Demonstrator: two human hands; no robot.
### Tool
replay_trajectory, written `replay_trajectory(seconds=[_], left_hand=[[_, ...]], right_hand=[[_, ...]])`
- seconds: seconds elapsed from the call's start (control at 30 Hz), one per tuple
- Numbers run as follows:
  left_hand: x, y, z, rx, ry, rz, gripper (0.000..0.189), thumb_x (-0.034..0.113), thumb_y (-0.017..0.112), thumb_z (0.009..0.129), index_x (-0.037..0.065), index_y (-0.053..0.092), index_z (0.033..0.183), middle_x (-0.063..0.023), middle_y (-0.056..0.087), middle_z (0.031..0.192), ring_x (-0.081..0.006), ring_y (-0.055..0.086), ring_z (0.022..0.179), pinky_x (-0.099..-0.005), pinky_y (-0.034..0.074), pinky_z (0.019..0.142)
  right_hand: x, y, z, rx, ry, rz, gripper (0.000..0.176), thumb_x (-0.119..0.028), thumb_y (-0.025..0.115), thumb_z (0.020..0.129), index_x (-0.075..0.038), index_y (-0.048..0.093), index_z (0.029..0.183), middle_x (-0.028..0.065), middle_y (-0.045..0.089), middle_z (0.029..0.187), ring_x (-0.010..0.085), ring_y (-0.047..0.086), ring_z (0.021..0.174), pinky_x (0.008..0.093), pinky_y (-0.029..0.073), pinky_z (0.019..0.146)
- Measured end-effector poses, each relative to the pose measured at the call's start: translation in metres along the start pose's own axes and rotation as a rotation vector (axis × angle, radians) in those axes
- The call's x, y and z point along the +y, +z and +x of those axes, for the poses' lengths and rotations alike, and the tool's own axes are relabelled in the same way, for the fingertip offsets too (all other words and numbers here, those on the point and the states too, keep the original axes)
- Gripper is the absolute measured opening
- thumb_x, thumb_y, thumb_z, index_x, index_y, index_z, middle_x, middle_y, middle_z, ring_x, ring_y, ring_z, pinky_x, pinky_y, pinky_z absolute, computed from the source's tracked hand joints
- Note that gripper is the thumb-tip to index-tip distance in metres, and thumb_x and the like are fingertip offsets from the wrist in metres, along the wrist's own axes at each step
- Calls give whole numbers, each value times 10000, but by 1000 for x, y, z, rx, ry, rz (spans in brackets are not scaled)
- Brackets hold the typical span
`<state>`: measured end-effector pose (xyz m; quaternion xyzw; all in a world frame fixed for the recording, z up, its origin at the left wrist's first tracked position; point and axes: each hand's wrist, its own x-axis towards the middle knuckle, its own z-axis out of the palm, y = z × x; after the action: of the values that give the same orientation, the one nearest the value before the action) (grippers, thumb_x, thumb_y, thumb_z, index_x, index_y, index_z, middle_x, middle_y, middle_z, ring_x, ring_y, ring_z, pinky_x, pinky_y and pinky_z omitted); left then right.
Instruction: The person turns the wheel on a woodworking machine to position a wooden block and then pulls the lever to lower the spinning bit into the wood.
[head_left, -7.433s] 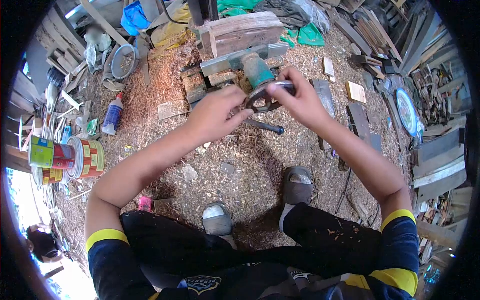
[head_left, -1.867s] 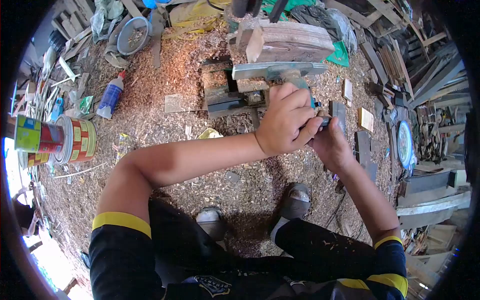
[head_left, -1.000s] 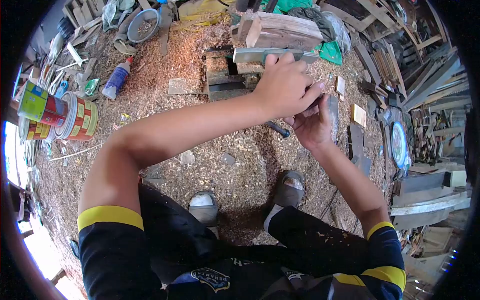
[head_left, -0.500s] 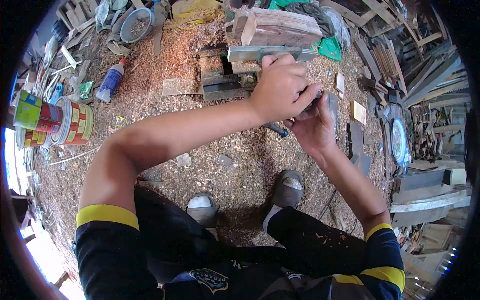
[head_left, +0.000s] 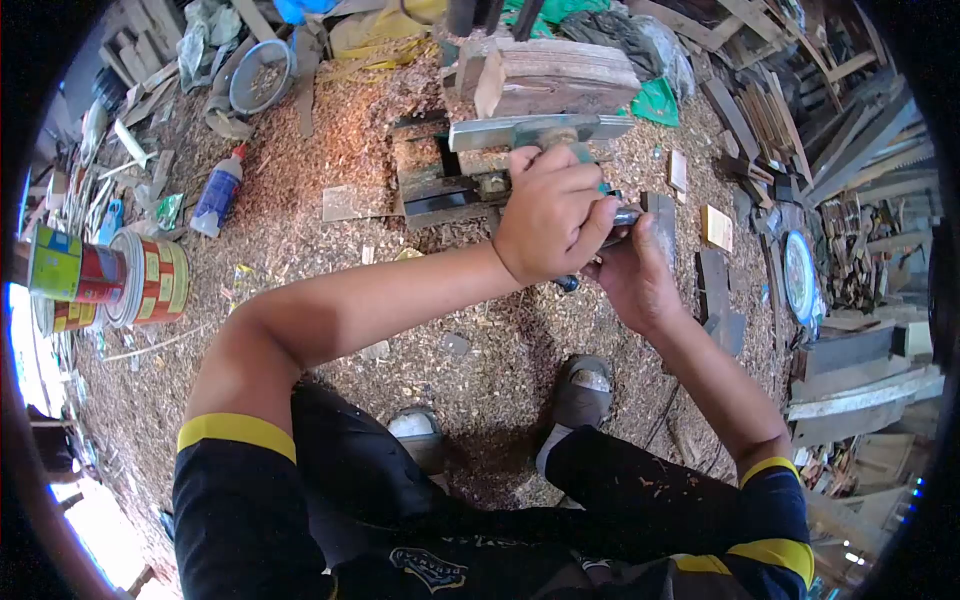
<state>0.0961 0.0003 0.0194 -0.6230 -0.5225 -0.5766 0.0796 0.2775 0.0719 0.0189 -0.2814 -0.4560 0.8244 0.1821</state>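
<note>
My left hand (head_left: pixel 555 215) reaches in from the left, knuckles up and fingers curled. Its thumb presses on a small shiny metal piece (head_left: pixel 627 216), mostly hidden between both hands. From below right, my right hand (head_left: pixel 645 275) has its thumb and fingers closed round the same piece. Just beyond my left knuckles is a long flat grey metal bar (head_left: pixel 485 133), set at a green metal body (head_left: pixel 590 152) that looks like a vise. A dark rod end (head_left: pixel 567 283) pokes out below my left hand.
Behind the bar stands a thick wooden block (head_left: pixel 560 82). Wood shavings (head_left: pixel 290 185) cover the floor. To the left are a glue bottle (head_left: pixel 217 195), paint cans (head_left: pixel 150 278) and a grey bucket (head_left: pixel 262 77). Planks (head_left: pixel 860 150) pile up at right; sandalled feet (head_left: pixel 583 390) are below.
My left hand has come slightly down and left, and its thumb has lowered. More of the shiny metal piece shows between my hands. The whole view has shifted a little.
</note>
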Motion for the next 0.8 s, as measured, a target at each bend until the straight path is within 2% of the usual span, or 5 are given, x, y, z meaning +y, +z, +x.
replay_trajectory(seconds=[0.3, 0.43, 0.53, 0.6, 0.8], left_hand=[[10, -12, 0, -97, 28, 166, 262, 258, 653, 973, 95, 668, 769, -22, 535, 821, -248, 542, 918, -447, 310, 828], [5, -43, -18, -268, 91, 291, 239, 344, 666, 979, 126, 702, 1069, -53, 604, 1125, -281, 544, 1123, -467, 339, 954], [15, -59, -23, -382, -3, 254, 350, 337, 693, 953, 111, 653, 1217, -100, 588, 1235, -324, 526, 1199, -479, 337, 1034], [20, -61, -17, -341, -29, 208, 412, 330, 719, 917, 90, 628, 1239, -116, 583, 1244, -352, 518, 1208, -492, 351, 1044], [32, -26, 25, -302, 181, 127, 363, 319, 696, 942, 71, 634, 1200, -144, 602, 1277, -360, 540, 1214, -494, 378, 1056]], right_hand=[[26, -40, 10, -27, -306, -185, 421, -450, 440, 1141, -111, 517, 1379, 44, 641, 1206, 152, 616, 1069, 354, 497, 880], [61, -76, 15, 101, -230, -427, 374, -346, 453, 1151, -80, 497, 1410, 47, 639, 1117, 137, 613, 1028, 318, 496, 837], [92, -99, 22, -3, -134, -657, 325, -303, 518, 1122, -54, 558, 1327, 91, 638, 1057, 213, 634, 997, 375, 509, 853], [101, -103, 18, -192, -354, -1435, 284, -252, 613, 1049, -24, 605, 1217, 172, 635, 1044, 345, 637, 996, 466, 516, 889], [111, -103, 35, -287, -506, -1555, 330, -240, 659, 988, -29, 614, 1238, 239, 638, 1173, 468, 616, 1094, 541, 506, 975]])
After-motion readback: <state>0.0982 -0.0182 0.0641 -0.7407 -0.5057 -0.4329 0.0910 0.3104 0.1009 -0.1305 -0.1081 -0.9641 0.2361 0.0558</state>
